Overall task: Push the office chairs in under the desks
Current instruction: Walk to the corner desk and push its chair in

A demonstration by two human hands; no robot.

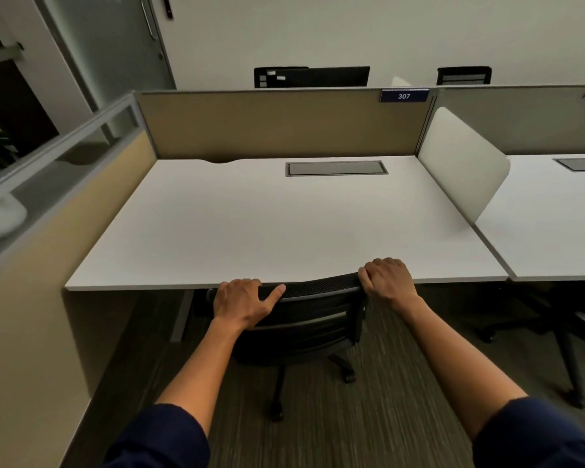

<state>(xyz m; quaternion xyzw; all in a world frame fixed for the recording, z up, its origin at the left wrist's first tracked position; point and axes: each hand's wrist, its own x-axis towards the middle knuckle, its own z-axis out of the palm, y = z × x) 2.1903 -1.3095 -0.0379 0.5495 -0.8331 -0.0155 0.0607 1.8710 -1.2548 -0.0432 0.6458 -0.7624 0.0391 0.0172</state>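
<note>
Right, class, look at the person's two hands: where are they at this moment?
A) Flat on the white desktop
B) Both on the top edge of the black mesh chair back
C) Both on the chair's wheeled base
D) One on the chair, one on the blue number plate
B: the left hand and the right hand both grip the top edge of the black mesh chair back, which sits at the front edge of the white desktop.

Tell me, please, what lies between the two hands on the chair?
In the head view, only the chair back's black mesh top edge spans from the left hand to the right hand. It sits at the desk front edge.
</note>
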